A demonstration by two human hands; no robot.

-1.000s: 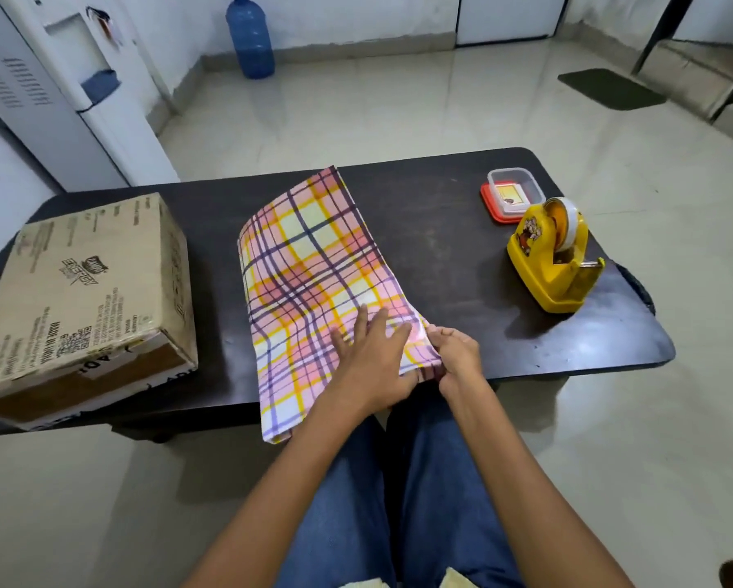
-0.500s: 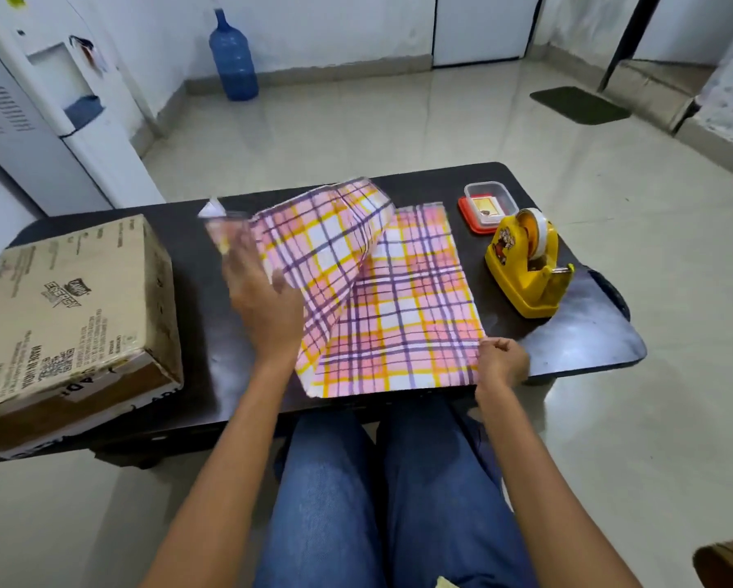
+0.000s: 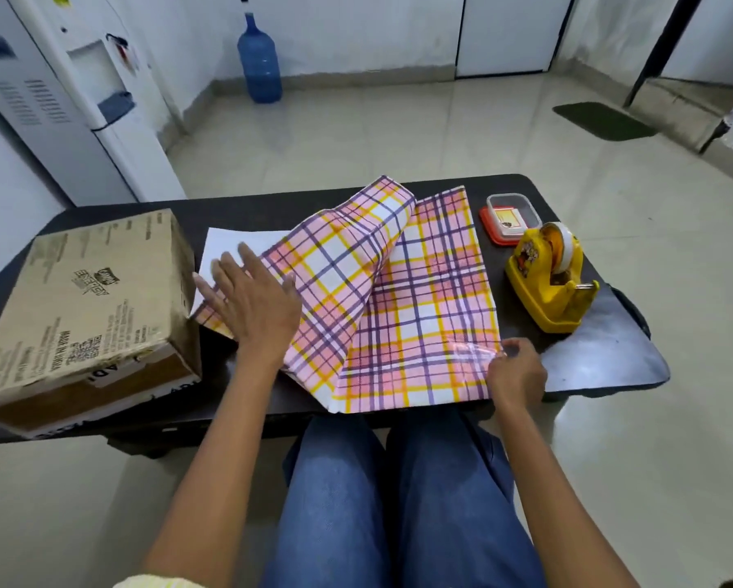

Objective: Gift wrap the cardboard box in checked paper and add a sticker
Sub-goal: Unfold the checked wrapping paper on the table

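At nine o'clock the cardboard box (image 3: 80,299) crowds the checked paper (image 3: 419,311), left hand (image 3: 254,303) flat on it, right hand (image 3: 517,371) pinching its corner, tape dispenser (image 3: 547,282) at three.

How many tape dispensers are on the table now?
1: the yellow tape dispenser at the right end of the table, in front of the small plastic container. Another could hide behind the cardboard box.

We see a dark table (image 3: 602,358) with round corners. On its left end sits a big cardboard box (image 3: 84,307). In the middle lies the checked paper (image 3: 432,316) — part flat, part curled up. On the right stand a yellow tape holder (image 3: 547,282) and, just behind it, a little clear tub (image 3: 509,217) with a red bottom.
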